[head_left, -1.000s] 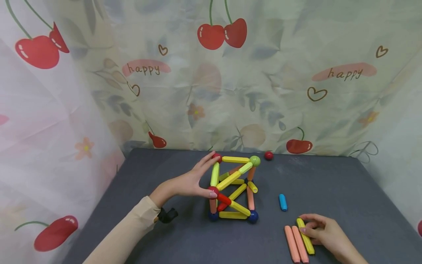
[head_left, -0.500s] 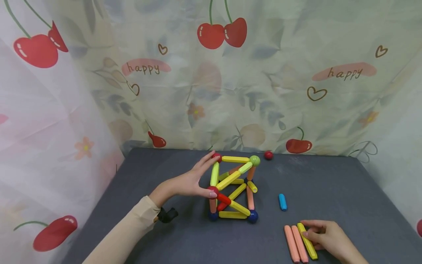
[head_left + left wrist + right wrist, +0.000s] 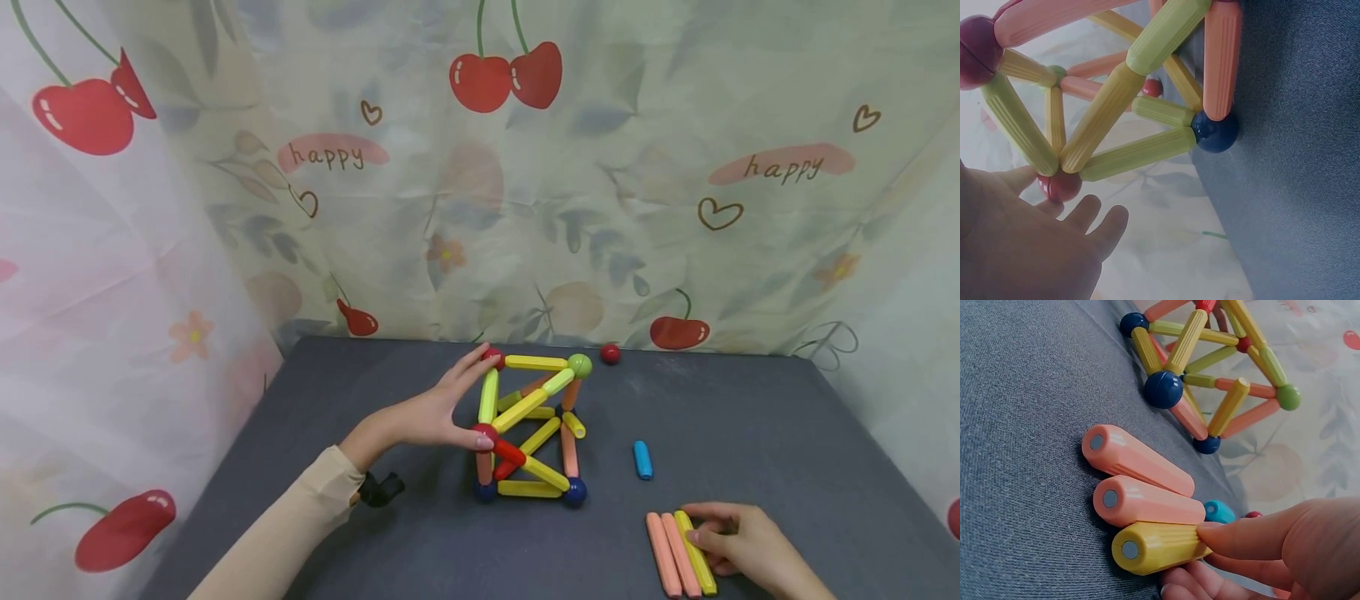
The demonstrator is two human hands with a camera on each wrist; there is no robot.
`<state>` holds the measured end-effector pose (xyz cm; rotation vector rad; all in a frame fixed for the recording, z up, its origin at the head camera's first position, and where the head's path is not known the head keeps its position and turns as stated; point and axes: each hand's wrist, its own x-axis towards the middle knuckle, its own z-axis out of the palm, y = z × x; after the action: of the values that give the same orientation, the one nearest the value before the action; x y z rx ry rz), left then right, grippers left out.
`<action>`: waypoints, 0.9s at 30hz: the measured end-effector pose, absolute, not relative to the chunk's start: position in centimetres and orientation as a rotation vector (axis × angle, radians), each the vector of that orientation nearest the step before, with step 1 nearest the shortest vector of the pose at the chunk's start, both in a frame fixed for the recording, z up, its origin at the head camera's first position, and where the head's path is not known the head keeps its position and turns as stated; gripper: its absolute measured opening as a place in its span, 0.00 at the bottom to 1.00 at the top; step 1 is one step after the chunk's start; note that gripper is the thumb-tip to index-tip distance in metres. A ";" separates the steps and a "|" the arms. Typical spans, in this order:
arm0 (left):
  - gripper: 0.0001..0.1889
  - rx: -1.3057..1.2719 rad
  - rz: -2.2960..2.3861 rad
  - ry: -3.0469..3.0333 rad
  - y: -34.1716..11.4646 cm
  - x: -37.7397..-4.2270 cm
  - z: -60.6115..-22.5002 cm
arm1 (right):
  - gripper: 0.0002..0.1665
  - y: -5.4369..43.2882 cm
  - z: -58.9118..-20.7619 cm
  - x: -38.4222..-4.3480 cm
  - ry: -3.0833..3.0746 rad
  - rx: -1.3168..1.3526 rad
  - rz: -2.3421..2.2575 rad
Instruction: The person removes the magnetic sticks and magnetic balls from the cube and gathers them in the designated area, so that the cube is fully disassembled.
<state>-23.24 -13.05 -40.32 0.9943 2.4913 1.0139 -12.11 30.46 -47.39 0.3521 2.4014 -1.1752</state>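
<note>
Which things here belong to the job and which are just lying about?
Likely in the job:
stick-and-ball frame, touched by the left hand
yellow stick, pinched by the right hand
two pink sticks beside it

Apparently just lying about, though possibly spare parts:
blue stick
loose red ball at the back

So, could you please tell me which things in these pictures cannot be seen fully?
Head view: far upper red ball, partly covered by fingers of the left hand.
Left wrist view: dark red ball, cut off by the left edge; stick frame, cut off by the top edge.
Right wrist view: far end of the yellow stick, hidden by the right hand; loose red ball, partly hidden behind that hand.
</note>
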 end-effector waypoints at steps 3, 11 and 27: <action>0.57 0.992 1.013 2.491 -13.0 -23.3 -40.4 | 0.31 30.5 -47.4 -12.0 2.407 0.336 -1.182; 0.57 0.989 1.023 2.487 -13.1 -23.3 -40.3 | 0.32 30.4 -47.4 -12.1 2.400 0.354 -1.187; 0.57 0.986 1.028 2.481 -13.1 -23.2 -40.3 | 0.32 30.3 -47.3 -12.0 2.382 0.363 -1.186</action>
<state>-23.25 -13.08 -40.33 0.9860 2.4809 1.0282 -12.05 30.32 -47.31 0.3629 2.3821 -1.1858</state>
